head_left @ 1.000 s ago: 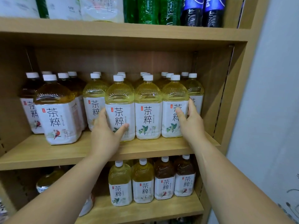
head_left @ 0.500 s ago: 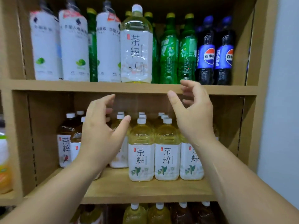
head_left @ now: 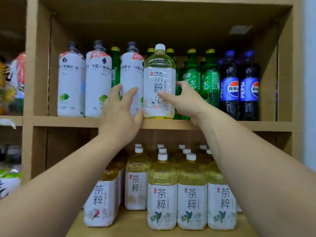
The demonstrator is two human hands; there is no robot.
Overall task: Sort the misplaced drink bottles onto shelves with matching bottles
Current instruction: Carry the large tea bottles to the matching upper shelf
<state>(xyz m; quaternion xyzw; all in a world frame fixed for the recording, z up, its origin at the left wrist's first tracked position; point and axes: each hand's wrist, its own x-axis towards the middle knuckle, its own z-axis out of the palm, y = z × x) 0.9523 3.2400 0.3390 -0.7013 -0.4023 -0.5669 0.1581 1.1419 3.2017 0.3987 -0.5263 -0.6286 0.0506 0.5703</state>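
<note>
a yellow tea bottle (head_left: 159,82) with a white cap stands upright at the front of the top shelf (head_left: 68,121). it is between the white bottles (head_left: 97,82) on its left and the green bottles (head_left: 209,82) on its right, just beside both. two dark blue cola bottles (head_left: 239,86) stand further right on the same shelf.

the right hand (head_left: 186,100) holds the yellow tea bottle. its thumb lies across the front of the label and its fingers bend round the right side.

the left hand (head_left: 119,113) is spread wide with straight fingers. its thumb touches the low left edge of the yellow tea bottle. its fingers lie over the white bottle next to it.

on the lower shelf (head_left: 133,219) many more tea bottles (head_left: 162,194) stand in rows. they have the same black writing on white labels. most are yellow with a leaf picture. the one at the front left has a red bird picture.
</note>
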